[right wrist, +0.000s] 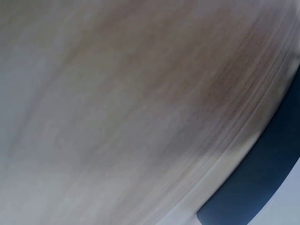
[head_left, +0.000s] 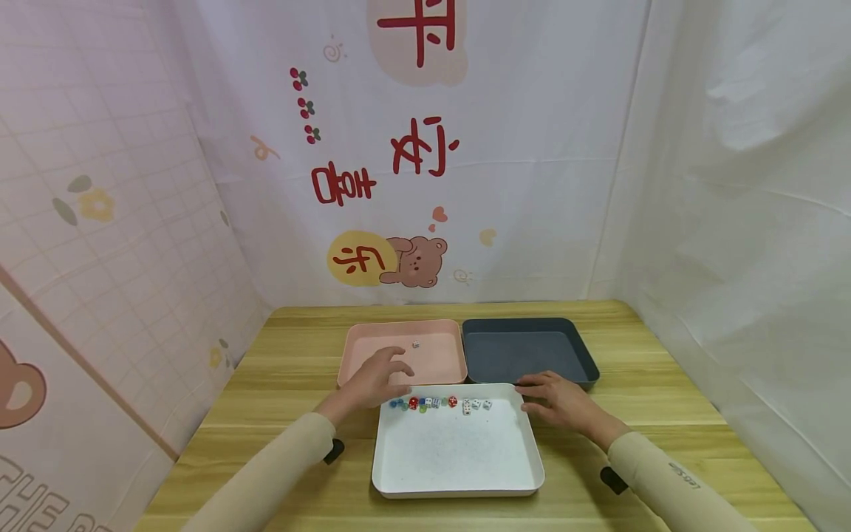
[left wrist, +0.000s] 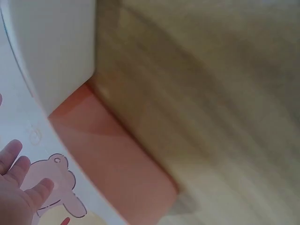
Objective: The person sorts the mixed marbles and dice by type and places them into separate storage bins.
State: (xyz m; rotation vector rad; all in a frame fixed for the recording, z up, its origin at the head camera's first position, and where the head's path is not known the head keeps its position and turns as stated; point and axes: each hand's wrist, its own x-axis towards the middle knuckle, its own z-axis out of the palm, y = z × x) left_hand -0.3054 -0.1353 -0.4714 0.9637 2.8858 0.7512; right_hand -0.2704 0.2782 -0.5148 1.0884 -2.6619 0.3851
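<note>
A white tray [head_left: 459,458] lies in front of me with a row of small dice along its far side: red dice [head_left: 453,401], white dice [head_left: 487,404] and several translucent blue and green ones [head_left: 399,403]. My left hand [head_left: 375,380] hovers over the front of a pink tray [head_left: 362,343], its fingers spread and nothing visible in them; the left wrist view also shows its fingers [left wrist: 18,168] apart. One white die [head_left: 415,344] lies inside the pink tray. My right hand [head_left: 561,400] is at the white tray's far right corner, fingers relaxed by the rim.
A dark blue tray [head_left: 532,355] stands to the right of the pink one, behind the white tray. All sit on a wood-grain table [head_left: 638,369]. Printed white cloth [head_left: 532,148] hangs behind and on both sides.
</note>
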